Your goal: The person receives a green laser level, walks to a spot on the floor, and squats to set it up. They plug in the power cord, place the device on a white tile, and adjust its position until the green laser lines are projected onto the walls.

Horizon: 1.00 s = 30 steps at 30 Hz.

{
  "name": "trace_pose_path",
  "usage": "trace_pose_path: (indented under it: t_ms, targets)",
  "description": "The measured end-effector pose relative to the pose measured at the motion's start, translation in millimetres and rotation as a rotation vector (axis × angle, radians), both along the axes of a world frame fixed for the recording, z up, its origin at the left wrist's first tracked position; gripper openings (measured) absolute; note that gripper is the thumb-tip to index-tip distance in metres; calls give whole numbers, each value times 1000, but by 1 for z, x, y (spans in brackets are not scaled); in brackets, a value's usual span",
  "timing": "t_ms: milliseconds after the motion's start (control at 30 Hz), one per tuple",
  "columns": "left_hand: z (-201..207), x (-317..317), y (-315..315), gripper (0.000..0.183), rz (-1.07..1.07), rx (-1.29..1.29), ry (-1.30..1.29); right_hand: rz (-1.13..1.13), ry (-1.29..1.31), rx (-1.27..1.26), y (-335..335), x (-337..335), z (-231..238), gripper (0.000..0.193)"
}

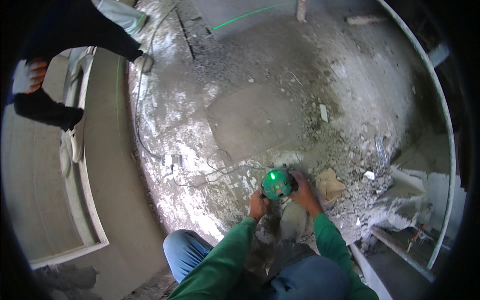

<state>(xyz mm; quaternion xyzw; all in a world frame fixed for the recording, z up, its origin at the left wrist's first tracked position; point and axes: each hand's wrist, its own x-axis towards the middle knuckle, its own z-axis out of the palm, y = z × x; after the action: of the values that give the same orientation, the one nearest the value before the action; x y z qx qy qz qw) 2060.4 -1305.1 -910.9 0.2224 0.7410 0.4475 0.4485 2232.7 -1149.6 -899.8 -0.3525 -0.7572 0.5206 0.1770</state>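
Note:
A round green laser level (pixel 276 184) with a bright green light on top is held low over the dusty floor, in front of my knees. My left hand (pixel 258 205) is closed at its lower left side. Around its right side wraps my right hand (pixel 304 192), with part of the fingers hidden behind the body. A thin dark cable (pixel 227 172) runs from near the laser level leftward to a small pale power box (pixel 173 160) on the floor. One of my shoes (pixel 293 220) shows just below the laser level.
Broken rubble (pixel 345 190) and a crumpled tan paper piece (pixel 329 186) lie to the right, inside a curved metal rail (pixel 446 115). At upper left a co-worker's leg (pixel 100 30) and gloved hand (pixel 31 76) show beside a pale frame (pixel 92 210). A green laser line (pixel 245 16) crosses the far surface.

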Motion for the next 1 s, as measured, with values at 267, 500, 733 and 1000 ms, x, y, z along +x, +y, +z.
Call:
trace_pose_path:
  t_ms: [267, 500, 733, 1000]
  targets:
    - [-24, 4, -19, 28, -105, 131, 280, 17, -151, -81, -7, 9, 17, 84]
    - [-23, 6, -17, 30, -117, 47, 190, 6, -88, -36, -12, 10, 18, 81]
    - [-20, 6, -20, 32, -113, 69, 197, -24, -95, 9, -15, 10, 6, 78]
    - [-30, 5, -22, 38, -80, 144, 79, -62, -82, -41, -22, 8, 6, 81]
